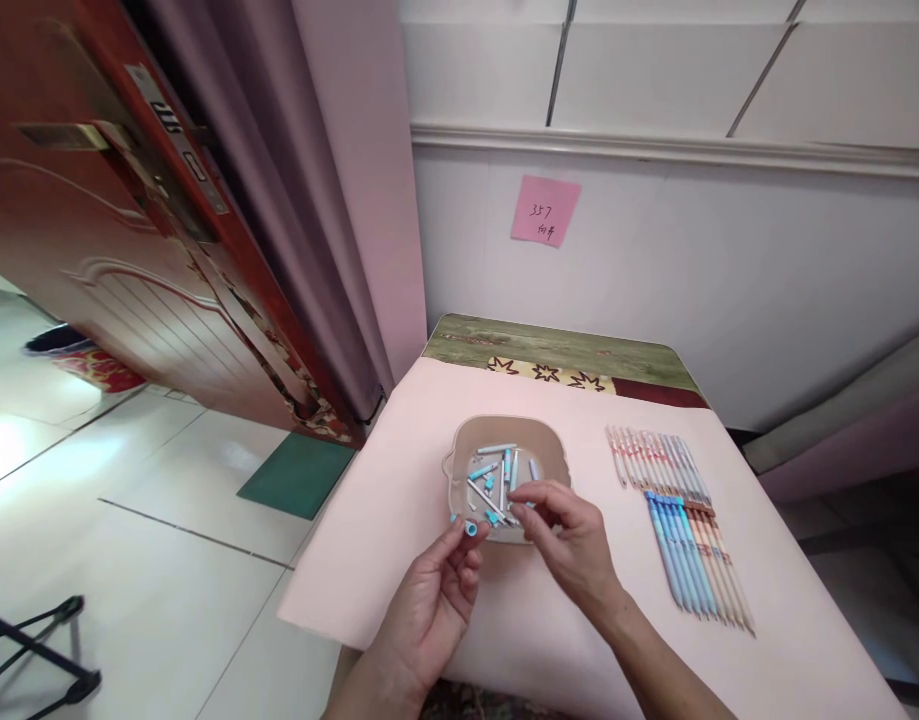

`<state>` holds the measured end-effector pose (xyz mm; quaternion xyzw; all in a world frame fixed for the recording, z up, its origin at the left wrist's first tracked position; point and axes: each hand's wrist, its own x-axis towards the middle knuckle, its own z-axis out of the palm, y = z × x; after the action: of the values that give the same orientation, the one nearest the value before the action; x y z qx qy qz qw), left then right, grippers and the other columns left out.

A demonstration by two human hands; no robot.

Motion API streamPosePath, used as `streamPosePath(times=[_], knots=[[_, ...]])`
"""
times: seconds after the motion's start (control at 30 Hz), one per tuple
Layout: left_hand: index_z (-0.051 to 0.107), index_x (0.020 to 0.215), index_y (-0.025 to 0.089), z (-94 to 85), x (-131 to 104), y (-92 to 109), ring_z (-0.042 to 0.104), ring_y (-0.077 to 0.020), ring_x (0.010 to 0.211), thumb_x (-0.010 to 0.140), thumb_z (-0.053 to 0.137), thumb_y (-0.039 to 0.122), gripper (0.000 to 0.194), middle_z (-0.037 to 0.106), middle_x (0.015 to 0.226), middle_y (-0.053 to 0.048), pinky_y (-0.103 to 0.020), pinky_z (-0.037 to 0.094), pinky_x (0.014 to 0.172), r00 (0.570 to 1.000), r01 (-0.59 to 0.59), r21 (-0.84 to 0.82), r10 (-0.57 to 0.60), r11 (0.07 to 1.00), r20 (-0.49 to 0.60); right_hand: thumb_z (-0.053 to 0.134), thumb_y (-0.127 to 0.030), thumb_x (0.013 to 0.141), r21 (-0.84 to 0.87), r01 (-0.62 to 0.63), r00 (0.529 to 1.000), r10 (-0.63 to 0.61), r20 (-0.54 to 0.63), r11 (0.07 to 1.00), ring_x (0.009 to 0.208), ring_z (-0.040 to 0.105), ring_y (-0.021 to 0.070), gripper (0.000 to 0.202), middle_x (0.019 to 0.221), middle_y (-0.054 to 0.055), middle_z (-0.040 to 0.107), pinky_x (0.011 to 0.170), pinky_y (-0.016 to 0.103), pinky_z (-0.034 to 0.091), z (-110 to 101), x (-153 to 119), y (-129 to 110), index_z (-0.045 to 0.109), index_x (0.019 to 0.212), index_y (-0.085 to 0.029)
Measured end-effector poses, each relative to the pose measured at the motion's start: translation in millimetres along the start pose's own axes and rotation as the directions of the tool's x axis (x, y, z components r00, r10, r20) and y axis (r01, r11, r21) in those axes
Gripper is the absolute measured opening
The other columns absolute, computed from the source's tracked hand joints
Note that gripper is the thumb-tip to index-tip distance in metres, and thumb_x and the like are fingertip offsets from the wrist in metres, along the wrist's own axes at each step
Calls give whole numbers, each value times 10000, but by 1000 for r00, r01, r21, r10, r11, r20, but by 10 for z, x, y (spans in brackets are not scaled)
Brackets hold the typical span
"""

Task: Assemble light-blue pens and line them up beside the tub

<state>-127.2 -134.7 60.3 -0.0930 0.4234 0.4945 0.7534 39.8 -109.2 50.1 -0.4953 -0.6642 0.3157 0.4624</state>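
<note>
My left hand (445, 580) is closed on a light-blue pen barrel (471, 529), whose hollow round end faces up toward me, at the near left rim of a beige plastic basin (459, 470). Inside the basin lie loose pen parts: blue tubes (496, 449), thin white refills (486, 500) and small bright-blue pieces (490, 485). Over the basin's right side hovers my right hand (568, 530), thumb and forefinger pinched together. Whatever is between those fingertips, if anything, is too small to tell. The right hand hides part of the basin.
Right of the basin, on the pale pink tabletop (384, 480), lie a row of assembled blue and beige pens (699, 560) and, farther back, a row of pale patterned pens (658, 462). A wall with a pink note (545, 211) stands behind; a red door (129, 220) is left.
</note>
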Motion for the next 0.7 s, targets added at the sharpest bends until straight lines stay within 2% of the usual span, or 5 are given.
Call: streamPosePath(times=[0.07,0.13,0.23,0.47,0.7], knots=[[613,871,69,-5,6,15,570,-68,478,806,611,77,65,697,768,-92,-138,458,392,1000,-10,7,10,1000,-4,547,-305,874,-168,-17,1000,21,20,986,556,539,107,186,755,30,658,552,222,432,-16,156,92,701,901,-204],[612,869,69,-9,10,10,567,-69,478,807,607,74,62,698,770,-98,-139,457,390,1000,-9,19,9,1000,-7,540,-289,872,-400,17,989,44,144,916,675,597,130,181,811,28,681,639,224,441,31,339,191,710,881,-229],[610,851,75,-25,8,-4,567,-73,476,809,605,76,43,697,764,-102,-144,460,389,1000,-1,33,2,999,-18,480,-259,889,-711,154,912,178,370,686,836,631,165,229,937,40,697,677,227,430,207,584,315,706,920,-245],[605,853,83,-105,27,78,577,-78,490,802,613,73,52,701,779,-113,-145,467,402,999,-35,30,35,999,-31,479,-189,865,-747,308,812,246,529,589,816,659,208,247,941,124,704,687,257,437,637,791,493,724,889,-173],[594,865,81,-107,58,122,569,-77,489,800,611,65,70,700,786,-122,-144,455,395,999,-41,28,42,999,-32,449,-135,873,-757,350,791,260,554,552,847,666,229,267,967,162,693,689,264,443,705,866,569,704,951,-140]])
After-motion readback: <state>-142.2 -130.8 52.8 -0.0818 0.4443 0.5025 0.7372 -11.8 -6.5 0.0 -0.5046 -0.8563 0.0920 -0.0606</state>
